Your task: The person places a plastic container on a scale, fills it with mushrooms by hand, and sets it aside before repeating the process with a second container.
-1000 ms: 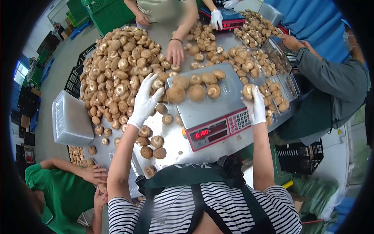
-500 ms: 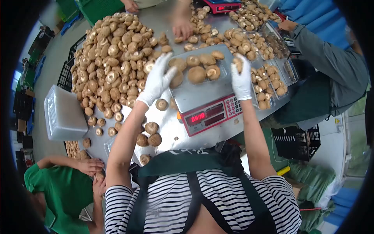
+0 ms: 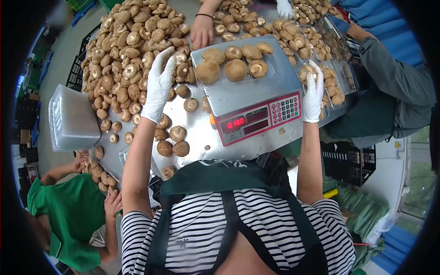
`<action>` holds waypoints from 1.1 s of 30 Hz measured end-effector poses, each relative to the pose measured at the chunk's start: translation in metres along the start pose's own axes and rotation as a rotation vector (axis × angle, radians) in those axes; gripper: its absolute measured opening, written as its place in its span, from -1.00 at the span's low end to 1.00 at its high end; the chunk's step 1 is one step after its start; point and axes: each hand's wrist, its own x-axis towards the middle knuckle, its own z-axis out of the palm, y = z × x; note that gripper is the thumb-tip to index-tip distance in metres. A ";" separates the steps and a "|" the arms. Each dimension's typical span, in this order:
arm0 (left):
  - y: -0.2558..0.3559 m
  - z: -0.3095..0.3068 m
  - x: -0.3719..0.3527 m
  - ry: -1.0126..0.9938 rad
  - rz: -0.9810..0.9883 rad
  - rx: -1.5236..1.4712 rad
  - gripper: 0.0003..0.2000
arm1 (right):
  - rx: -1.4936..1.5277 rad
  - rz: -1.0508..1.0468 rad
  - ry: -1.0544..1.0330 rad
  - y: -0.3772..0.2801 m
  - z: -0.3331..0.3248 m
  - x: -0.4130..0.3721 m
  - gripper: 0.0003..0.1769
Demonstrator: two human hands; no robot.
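Observation:
My left hand (image 3: 158,85), in a white glove, lies with fingers spread on the edge of the big heap of brown mushrooms (image 3: 133,41), left of the scale. The grey scale (image 3: 250,98) stands in front of me; its pan carries several mushrooms (image 3: 234,68) and its red display (image 3: 236,123) is lit. My right hand (image 3: 313,94), also gloved, is at the scale's right side, closed on one mushroom (image 3: 306,71) above the filled clear trays (image 3: 332,87).
A stack of clear trays (image 3: 71,119) sits at the table's left. Loose mushrooms (image 3: 174,142) lie near me. A co-worker's bare hand (image 3: 201,32) reaches in beyond the scale. A grey-sleeved person (image 3: 394,78) is on the right, a green-shirted person (image 3: 68,215) lower left, a black crate (image 3: 350,165) below.
My left hand left the scale pan's edge and settled on the heap. My right hand moved from over the pan out to the right with a mushroom. The display reading changed.

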 end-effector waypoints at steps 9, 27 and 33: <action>0.021 0.026 -0.015 -0.068 -0.032 0.099 -0.57 | 0.053 -0.092 -0.173 -0.023 0.026 -0.010 -0.54; -0.055 -0.016 -0.106 -0.429 -0.065 0.817 -0.57 | -0.571 -0.494 -0.206 0.039 0.075 0.062 -0.55; -0.005 0.002 -0.040 -0.059 0.257 0.635 -0.40 | -0.676 -0.362 -0.205 0.045 0.075 0.051 -0.60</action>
